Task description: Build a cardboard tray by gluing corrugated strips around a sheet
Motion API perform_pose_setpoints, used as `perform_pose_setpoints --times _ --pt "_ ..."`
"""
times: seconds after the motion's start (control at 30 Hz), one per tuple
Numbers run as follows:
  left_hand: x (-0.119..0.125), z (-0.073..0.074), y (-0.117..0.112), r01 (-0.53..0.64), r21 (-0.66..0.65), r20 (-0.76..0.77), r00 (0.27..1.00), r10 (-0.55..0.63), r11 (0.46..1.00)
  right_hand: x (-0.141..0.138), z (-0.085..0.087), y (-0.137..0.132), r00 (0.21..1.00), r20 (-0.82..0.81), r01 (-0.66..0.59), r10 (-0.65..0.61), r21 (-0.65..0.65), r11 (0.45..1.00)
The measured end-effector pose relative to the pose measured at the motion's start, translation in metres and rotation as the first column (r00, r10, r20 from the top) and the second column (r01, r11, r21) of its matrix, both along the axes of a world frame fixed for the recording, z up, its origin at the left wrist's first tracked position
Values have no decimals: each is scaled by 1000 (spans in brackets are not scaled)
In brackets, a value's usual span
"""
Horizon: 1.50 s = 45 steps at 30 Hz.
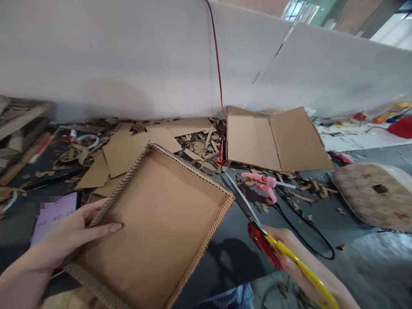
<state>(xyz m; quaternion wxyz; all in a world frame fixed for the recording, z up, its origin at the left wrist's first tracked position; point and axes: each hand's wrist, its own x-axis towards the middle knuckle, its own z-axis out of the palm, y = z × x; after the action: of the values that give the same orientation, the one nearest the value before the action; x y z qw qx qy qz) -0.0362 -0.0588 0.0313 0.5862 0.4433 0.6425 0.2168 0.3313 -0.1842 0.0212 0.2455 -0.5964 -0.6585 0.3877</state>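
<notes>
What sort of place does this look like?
Probably a cardboard craft workshop: cardboard offcuts lie strewn about, a pink hot glue gun lies among them, the left hand holds a cardboard tray, and the right hand holds yellow-and-red scissors.

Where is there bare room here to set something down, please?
Dark surface shows between the cardboard tray and the yellow-handled scissors, and grey surface right of the black cable. Cardboard scraps crowd around the pink hot glue gun.

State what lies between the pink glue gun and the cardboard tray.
In the head view, the blades of the yellow-handled scissors lie between the pink glue gun and the cardboard tray.
</notes>
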Motion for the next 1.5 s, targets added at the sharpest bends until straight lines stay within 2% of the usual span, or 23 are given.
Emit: perform_pose_setpoints --times 0.07,0.13,0.23,0.27,0.33,0.43,0.5,0.57,0.63,0.73,0.77,0.83,0.93,1.0,1.1,1.23,1.33,1.4,1.5 --pt "1 1 0 -6 -13 5 1000 6 1000 3 -2 3 996 -22 -92 91 -58 994" --pt "2 1 0 -14 -31 31 999 15 999 6 -8 5 995 26 -100 101 -55 993" --pt "8 -1 -1 -56 -56 103 993 61 997 7 -20 9 956 292 -12 24 -44 999" --pt "11 -3 -2 -80 -67 130 988 89 995 7 -26 10 910 413 46 -23 -46 998" --pt "18 -10 -5 -136 -94 178 972 151 986 8 -36 12 766 634 166 -107 -35 986" --pt "32 -25 -12 -194 -127 251 943 220 973 9 -51 15 565 812 250 -149 4 968" --pt "40 -36 -17 -188 -85 265 942 204 978 12 -62 16 496 852 268 -165 31 963" --pt "46 -43 -21 -95 -28 287 953 99 995 16 -71 16 469 856 253 -218 107 962" --pt "48 -47 -24 -16 33 248 969 7 999 20 -78 15 457 841 194 -289 223 955" --pt "44 -48 -26 -24 25 96 995 21 999 21 -79 14 463 799 105 -384 380 919" --pt "42 -49 -26 -32 7 67 997 32 999 18 -77 14 494 769 90 -405 418 904" --pt "38 -51 -26 -25 -18 71 997 26 1000 9 -73 15 619 674 82 -404 456 886" --pt "38 -54 -26 -16 -47 100 995 21 999 -14 -68 20 800 525 72 -291 398 915" --pt "39 -56 -28 -18 -67 93 995 25 998 -27 -69 24 847 484 40 -221 358 933" --pt "39 -56 -31 -14 -77 82 996 21 997 -34 -77 28 825 498 46 -268 413 910" --pt "32 -54 -31 40 -43 37 999 -38 998 -17 -91 26 708 572 122 -414 479 869" --pt "32 -52 -26 225 18 -86 971 -222 974 -1 -99 20 673 596 177 -437 444 878" --pt "34 -49 -20 387 74 -266 896 -356 919 7 -101 18 688 590 212 -423 393 895" --pt "37 -43 -7 509 112 -439 796 -417 853 12 -98 19 713 576 293 -400 273 916"
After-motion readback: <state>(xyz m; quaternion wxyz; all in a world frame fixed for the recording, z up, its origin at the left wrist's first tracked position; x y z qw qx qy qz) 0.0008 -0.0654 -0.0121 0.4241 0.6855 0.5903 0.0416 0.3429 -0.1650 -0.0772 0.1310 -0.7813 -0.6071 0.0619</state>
